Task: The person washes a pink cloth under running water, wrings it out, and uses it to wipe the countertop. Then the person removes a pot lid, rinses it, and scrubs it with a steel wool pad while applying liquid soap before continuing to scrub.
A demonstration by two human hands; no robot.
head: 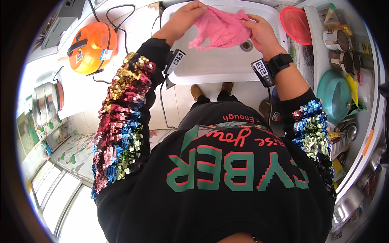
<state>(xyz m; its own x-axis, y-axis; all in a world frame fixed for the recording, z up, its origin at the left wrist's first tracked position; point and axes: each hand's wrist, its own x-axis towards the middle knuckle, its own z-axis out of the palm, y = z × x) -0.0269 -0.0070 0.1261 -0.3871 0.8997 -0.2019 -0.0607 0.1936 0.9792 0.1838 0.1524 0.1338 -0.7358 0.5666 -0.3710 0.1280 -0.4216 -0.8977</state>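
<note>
A pink cloth point(223, 29) is stretched between my two hands above a white sink basin point(206, 66). Its left upper edge is pinched in the fingers of my left hand point(188, 16). At the cloth's right end, my right hand point(262, 32) grips it between thumb and fingers. The cloth hangs in loose folds with a gap near its lower left. Just below its right end shows the round metal drain point(246, 45) of the basin. Both wrists carry small black devices with printed code tags.
Left of the basin, an orange appliance point(92, 47) with black cables stands on a white surface. A red plastic basket point(296, 25) sits at the basin's right. Farther right, shelves hold metal mugs point(335, 40), a teal plastic basin point(333, 95) and utensils.
</note>
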